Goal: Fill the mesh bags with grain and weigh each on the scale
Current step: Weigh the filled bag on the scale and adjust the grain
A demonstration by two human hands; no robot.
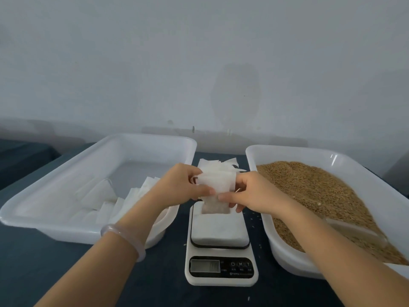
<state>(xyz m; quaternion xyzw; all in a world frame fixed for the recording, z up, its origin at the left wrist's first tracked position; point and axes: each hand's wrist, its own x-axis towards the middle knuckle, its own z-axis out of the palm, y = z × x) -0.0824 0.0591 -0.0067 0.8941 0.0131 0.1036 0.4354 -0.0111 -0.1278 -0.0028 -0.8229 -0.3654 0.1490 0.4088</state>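
Left hand (188,185) and right hand (250,193) close together, both pinching white mesh bag (215,185) at its top, above far end of scale (221,238). Scale sits on dark table (155,273) between white trays: left tray (106,151) holds flat bags (106,200), right tray (287,150) holds grain (309,189). Scale buttons read "M", "T"; smaller print illegible.

Both hands meet above the scale (221,244), pinching a white mesh bag (215,183) between them: the left hand (183,185) at its left edge, the right hand (250,193) at its right. The bag's lower part hangs down over the scale's platform. Loose empty bags (218,166) lie just behind. A white tray (55,220) on the left holds more bags; the right tray (285,251) is heaped with brown grain (314,191)
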